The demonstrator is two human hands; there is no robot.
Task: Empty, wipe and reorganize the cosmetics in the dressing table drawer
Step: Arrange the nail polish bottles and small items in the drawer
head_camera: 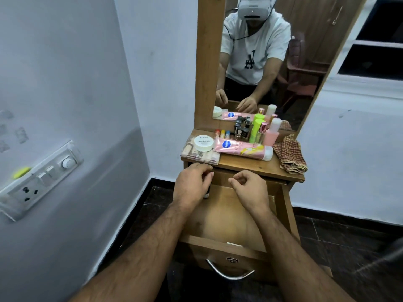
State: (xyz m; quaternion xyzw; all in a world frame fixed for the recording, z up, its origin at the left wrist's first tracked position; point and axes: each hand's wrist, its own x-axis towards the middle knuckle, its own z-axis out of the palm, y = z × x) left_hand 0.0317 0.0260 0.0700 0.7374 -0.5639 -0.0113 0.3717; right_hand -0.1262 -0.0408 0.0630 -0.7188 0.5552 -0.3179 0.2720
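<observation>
Item 1, drawer (pixel 224 223): pulled out toward me below the table (pixel 257 165) top; I see bare wooden floor inside, a small white object at the near inner edge, and a curved metal handle (pixel 229 271) on the front.

Item 2, left hand (pixel 192 185): over the far left corner of the drawer, fingers curled round a small dark bottle (pixel 206 194) with a white label; only its lower part shows below the palm.

Item 3, right hand (pixel 250 188): over the far middle of the drawer, fingers loosely curled, thumb and forefinger close; I see nothing held in it.

Item 4, cosmetics on the table top, far of the drawer: a clear flat case (pixel 199 154) at the left edge with a round white jar (pixel 204 143) on it; a pink tube (pixel 244 148) lying just right of the jar; behind them three small sticks (pixel 222 134), several dark nail polish bottles (pixel 241 130), a lime-green bottle (pixel 256 130) and a pink bottle (pixel 272 132) with a white cap.

Item 5, checked cloth (pixel 290 154): crumpled at the right end of the table top.

Item 6, mirror (pixel 272 57): stands behind, in a wooden frame
</observation>
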